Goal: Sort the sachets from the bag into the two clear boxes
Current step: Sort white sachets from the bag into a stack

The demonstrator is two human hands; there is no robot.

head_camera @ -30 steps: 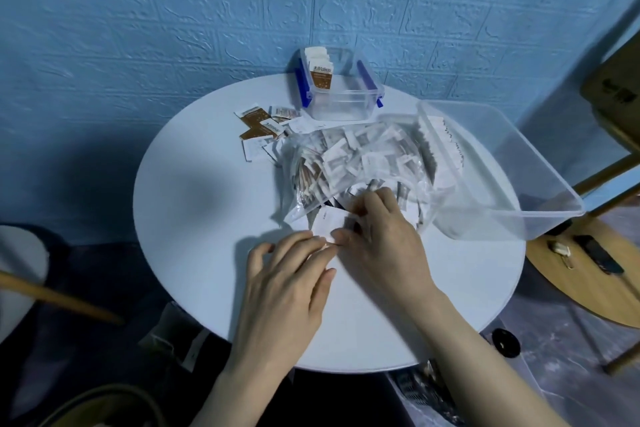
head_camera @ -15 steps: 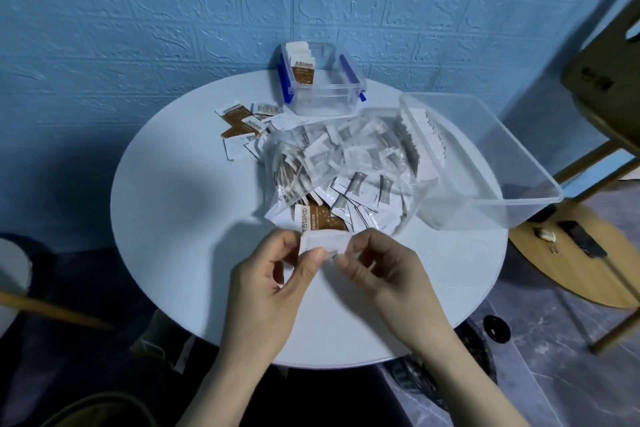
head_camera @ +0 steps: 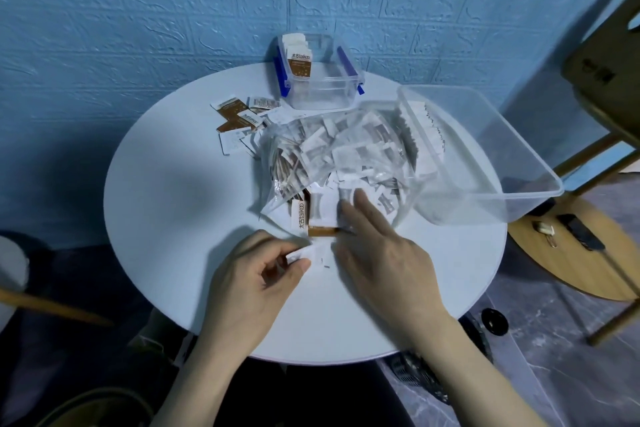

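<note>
1. We see the left hand (head_camera: 256,274) pinching a white sachet (head_camera: 300,255) between thumb and curled fingers (head_camera: 277,246).
2. The right hand (head_camera: 384,253) reaches with straight fingers (head_camera: 363,208) onto sachets spilling from the clear bag (head_camera: 339,156).
3. Beyond those fingertips stand the small box (head_camera: 322,94) and the large box (head_camera: 485,149).

Bare bench (head_camera: 180,218) lies open from seven to ten o'clock. The bulging bag (head_camera: 339,163) fills the centre, spilled sachets (head_camera: 242,118) crowd eleven o'clock, the small clear box (head_camera: 322,94) blocks twelve, and the large clear box (head_camera: 485,156) walls off one to three, overhanging the bench edge.
</note>
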